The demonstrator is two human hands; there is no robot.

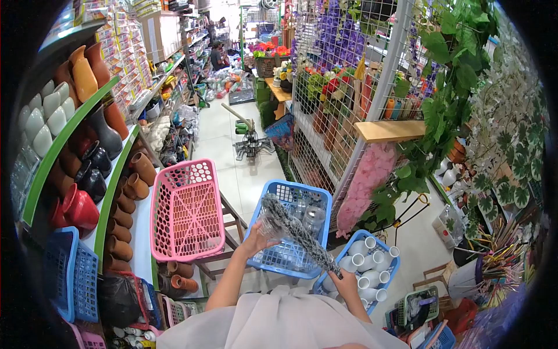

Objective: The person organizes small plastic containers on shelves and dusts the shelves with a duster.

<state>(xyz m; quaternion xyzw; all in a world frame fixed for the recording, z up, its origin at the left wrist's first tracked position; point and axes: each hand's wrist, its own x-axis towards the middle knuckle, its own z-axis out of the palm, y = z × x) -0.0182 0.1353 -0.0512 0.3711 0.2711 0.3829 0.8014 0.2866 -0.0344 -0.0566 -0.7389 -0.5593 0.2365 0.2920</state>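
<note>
My left hand (pixel 255 241) is closed around a clear glass vessel (pixel 269 225) above the blue basket (pixel 326 212). In my right hand (pixel 347 281) is the lower end of a long grey-and-black fluffy duster (pixel 302 235). The duster slants up to the left, and its far end lies against the glass vessel, hiding part of it. More clear glass vessels, among them a jar (pixel 314 218), are in the blue basket below. Next to my right hand, a second blue basket (pixel 318 285) holds several white vases (pixel 368 263).
A pink basket (pixel 216 198) stands left of the blue one on a wooden support. Shelves of clay pots (pixel 120 232) and vases line the left. On the right are a wire-mesh rack (pixel 325 125) and hanging leaves (pixel 465 75). A person (pixel 217 57) sits far down the aisle.
</note>
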